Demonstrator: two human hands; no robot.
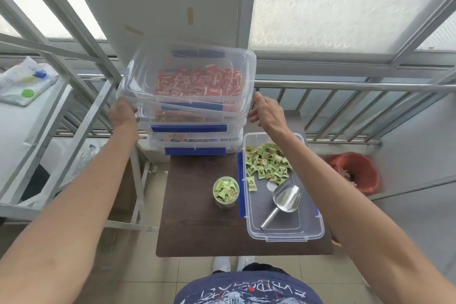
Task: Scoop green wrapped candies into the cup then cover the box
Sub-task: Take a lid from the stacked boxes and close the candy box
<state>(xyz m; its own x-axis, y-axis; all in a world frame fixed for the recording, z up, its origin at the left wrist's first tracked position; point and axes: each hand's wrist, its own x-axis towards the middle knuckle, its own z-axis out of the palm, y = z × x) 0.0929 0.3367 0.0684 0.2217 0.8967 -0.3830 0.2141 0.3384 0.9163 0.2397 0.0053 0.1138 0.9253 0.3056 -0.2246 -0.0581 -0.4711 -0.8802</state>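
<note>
Head view: both hands' fingers (256,108) clasped a lid (187,81) tilted atop the stacked boxes (195,140); it risked toppling them off the counter (197,224).

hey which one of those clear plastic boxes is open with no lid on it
The box with the green candies, on the table's right side, beside the cup. It holds a metal scoop; the stacked boxes are lidded.

I see what looks like an enclosed balcony or utility corner: frosted windows (345,2) behind a steel railing (345,86), a small dark table (197,217) before it, tiled floor (138,276) beneath, metal racking (81,96) left.
</note>
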